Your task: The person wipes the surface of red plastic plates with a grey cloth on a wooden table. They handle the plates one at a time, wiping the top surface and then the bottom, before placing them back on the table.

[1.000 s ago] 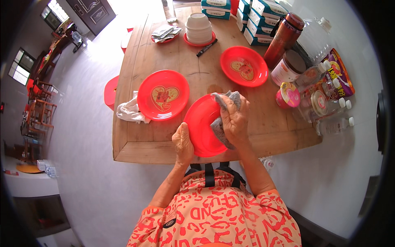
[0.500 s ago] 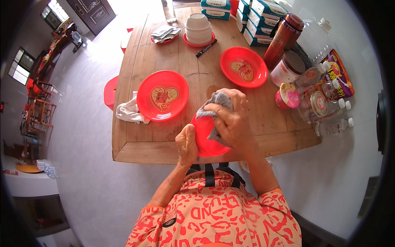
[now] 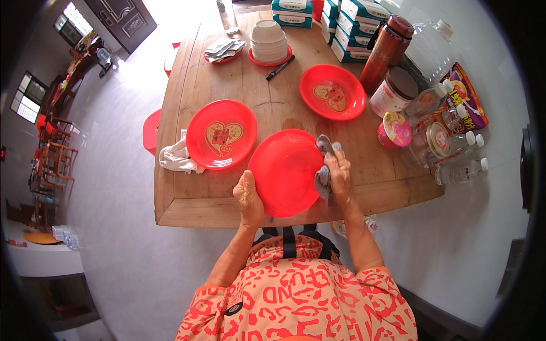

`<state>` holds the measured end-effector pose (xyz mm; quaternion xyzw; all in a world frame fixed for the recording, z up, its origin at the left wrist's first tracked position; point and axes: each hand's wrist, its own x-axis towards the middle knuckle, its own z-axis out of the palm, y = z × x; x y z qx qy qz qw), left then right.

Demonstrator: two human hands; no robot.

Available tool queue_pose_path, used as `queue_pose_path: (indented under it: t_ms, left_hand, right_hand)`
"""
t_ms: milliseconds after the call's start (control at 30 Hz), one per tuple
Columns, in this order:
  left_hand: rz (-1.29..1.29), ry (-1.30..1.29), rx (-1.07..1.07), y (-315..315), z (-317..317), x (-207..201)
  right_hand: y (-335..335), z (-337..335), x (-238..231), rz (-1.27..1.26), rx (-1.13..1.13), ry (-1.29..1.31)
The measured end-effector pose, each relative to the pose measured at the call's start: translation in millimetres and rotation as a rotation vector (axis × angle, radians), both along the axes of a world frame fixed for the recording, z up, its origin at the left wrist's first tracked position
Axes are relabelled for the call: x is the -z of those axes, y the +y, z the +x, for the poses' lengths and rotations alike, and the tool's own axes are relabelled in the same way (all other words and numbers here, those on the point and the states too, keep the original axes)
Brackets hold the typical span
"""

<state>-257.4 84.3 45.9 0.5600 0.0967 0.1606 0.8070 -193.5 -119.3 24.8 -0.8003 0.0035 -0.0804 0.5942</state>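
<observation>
A round red plate (image 3: 286,173) is held up over the near edge of the wooden table, its plain face toward me. My left hand (image 3: 248,200) grips its left rim, thumb up along the edge. At the right rim, my right hand (image 3: 340,175) is closed on a grey cloth (image 3: 323,167) pressed against the plate's edge. To the left lies another red plate (image 3: 222,134) with a gold heart print, and a crumpled white cloth (image 3: 178,157) is partly under it. A third red plate (image 3: 333,92), also with a gold print, lies farther off to the right.
Stacked white bowls (image 3: 268,42) sit on a small red dish beside a black marker (image 3: 280,67). Along the right side of the wooden table (image 3: 187,196) crowd a copper-coloured thermos (image 3: 387,54), a lidded jar (image 3: 393,91), a pink cup (image 3: 394,131) and several plastic bottles. Tissue boxes (image 3: 354,28) stand at the back.
My right hand and the grey cloth have moved from across the plate's face to its right rim. The held plate has turned, so its full round face shows.
</observation>
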Motion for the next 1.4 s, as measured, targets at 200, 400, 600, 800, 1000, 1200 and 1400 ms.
queue_pose_path:
  t_ms: [200,400,600,800,1000,1200,1400]
  left_hand:
    - [-0.05,0.011,0.008,3,0,14]
    - [-0.133,0.027,0.019,-6,7,3]
    - [-0.19,0.048,0.023,-9,6,-4]
    - [-0.331,0.108,0.126,-7,-8,-9]
    - [0.014,0.049,0.005,-23,-8,2]
    - [0.015,0.004,0.002,-30,-11,-16]
    - [0.132,0.033,0.04,-24,-14,-14]
  right_hand:
    - [9,-46,24,0.046,0.164,0.053]
    - [23,-18,-17,-0.377,0.113,-0.289]
    - [54,-36,-49,-0.613,-0.144,-0.628]
    - [67,-61,-61,-0.638,-0.296,-0.848]
    - [65,-28,-93,-0.627,-0.207,-0.806]
    - [49,-10,-94,-0.607,-0.217,-0.807]
    - [59,-48,-92,-0.686,-0.354,-0.884]
